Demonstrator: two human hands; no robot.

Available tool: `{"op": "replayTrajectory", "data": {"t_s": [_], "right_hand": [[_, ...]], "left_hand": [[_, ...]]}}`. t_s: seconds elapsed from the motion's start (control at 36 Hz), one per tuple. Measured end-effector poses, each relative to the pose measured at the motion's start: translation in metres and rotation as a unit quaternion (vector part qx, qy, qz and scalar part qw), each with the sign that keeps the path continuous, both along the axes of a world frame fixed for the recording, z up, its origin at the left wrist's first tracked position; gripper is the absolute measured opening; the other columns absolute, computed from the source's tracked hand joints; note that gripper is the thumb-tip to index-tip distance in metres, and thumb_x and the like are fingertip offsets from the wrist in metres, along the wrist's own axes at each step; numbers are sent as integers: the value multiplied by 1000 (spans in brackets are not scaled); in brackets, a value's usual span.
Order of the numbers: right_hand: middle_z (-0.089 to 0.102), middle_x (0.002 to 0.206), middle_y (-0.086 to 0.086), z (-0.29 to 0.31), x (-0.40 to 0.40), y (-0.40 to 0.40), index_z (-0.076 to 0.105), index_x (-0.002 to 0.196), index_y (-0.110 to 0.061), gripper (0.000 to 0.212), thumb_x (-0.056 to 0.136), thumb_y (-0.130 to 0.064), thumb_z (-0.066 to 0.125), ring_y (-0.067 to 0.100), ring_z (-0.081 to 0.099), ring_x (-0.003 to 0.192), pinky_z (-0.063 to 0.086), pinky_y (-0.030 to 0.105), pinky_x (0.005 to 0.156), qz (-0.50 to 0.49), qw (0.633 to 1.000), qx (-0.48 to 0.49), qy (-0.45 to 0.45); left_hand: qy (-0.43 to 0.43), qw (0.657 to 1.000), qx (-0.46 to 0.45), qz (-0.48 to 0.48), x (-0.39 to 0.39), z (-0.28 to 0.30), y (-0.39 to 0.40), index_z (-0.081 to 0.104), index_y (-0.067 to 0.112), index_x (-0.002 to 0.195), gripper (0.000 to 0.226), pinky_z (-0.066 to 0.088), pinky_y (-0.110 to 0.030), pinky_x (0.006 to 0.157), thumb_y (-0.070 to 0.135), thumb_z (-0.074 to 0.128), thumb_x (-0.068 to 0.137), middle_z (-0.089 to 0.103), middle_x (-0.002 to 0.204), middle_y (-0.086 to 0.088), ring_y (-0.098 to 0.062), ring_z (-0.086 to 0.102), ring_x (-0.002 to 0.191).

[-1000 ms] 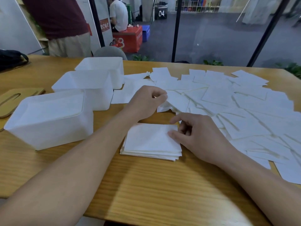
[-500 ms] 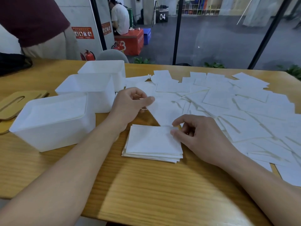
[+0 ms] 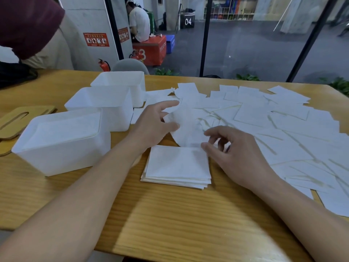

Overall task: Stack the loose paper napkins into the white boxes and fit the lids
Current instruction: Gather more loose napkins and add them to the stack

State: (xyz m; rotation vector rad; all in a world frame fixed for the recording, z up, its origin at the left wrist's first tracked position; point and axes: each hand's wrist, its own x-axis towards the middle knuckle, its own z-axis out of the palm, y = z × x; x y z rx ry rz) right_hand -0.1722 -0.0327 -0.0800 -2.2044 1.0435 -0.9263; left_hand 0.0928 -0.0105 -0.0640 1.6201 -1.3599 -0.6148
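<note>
My left hand (image 3: 156, 125), fist now uncurled, pinches a loose napkin (image 3: 188, 127) at twelve o'clock above my stack (image 3: 177, 165); my right hand (image 3: 236, 148), fingers loosely spread and holding nothing, reaches for it.

1. The neat stack of napkins (image 3: 178, 166) lies flat near the front edge of my table, square and white, edges roughly lined up.
2. One loose napkin (image 3: 188, 127) is lifted and curled just behind the stack.
3. The scattered napkins (image 3: 273, 118) cover the right half of the table out to its right edge, flat and overlapping.
4. Three white boxes (image 3: 62, 140) stand in a row on the left side, lidless; the nearest holds napkins almost to its rim.
5. The wooden lids (image 3: 20, 120) lie flat at the left edge, slotted.
</note>
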Motion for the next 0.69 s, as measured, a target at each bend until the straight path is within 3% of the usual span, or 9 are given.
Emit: {"op": "replayTrajectory", "data": {"t_s": [0.08,0.19,0.25,0.31,0.39,0.5,0.61,0.69], "right_hand": [[61,128,-22,3,3,-4,63,142,-37,49,96,-51,77,3,62,113,53,25,88,-23,999,-33,2],[47,157,-24,7,8,-14,38,162,-43,72,100,-65,67,-1,45,142,40,23,110,-26,999,-35,10],[56,146,-29,10,12,-20,38,159,-48,68,100,-66,66,-9,50,133,39,13,100,-25,1000,-13,-1],[70,121,-23,12,13,-25,54,147,-46,52,99,-57,72,-8,61,116,45,11,89,-27,999,5,-29],[76,95,-8,12,14,-31,74,123,-38,26,98,-34,80,12,74,91,62,33,81,0,993,62,-101],[76,101,-8,18,17,-28,79,111,-33,16,100,-22,80,16,78,85,65,30,69,14,982,94,-163],[75,103,-6,34,24,-27,80,113,-28,17,99,-18,82,20,81,79,63,31,63,35,979,128,-156],[73,83,-7,46,26,-30,81,115,-28,21,95,-21,86,15,76,69,59,27,61,49,975,170,-134]], "left_hand": [[42,995,-70,-53,-5,3,4,69,38,144,54,67,-41,91,16,84,97,82,120,4,-21,79,105],[103,979,-118,-130,-10,11,11,74,29,139,45,66,-37,87,16,84,97,83,117,-1,-25,79,109],[122,973,-132,-142,-11,13,15,75,29,138,45,67,-38,86,14,84,96,82,119,-3,-27,78,111],[145,970,-143,-137,-9,13,18,74,25,139,47,67,-44,86,11,84,95,82,118,-7,-31,78,110],[171,969,-133,-122,-1,11,25,69,20,144,54,68,-47,87,8,83,94,81,122,-9,-33,79,110],[170,973,-98,-122,6,10,33,62,26,150,55,66,-42,85,12,76,99,81,119,-10,-31,79,110],[121,987,-61,-91,12,14,33,65,47,143,44,54,-31,76,48,77,101,78,93,-20,-22,76,90],[89,990,-21,-105,26,13,33,65,51,142,47,53,-17,67,49,81,97,73,76,0,-15,71,76]]}}
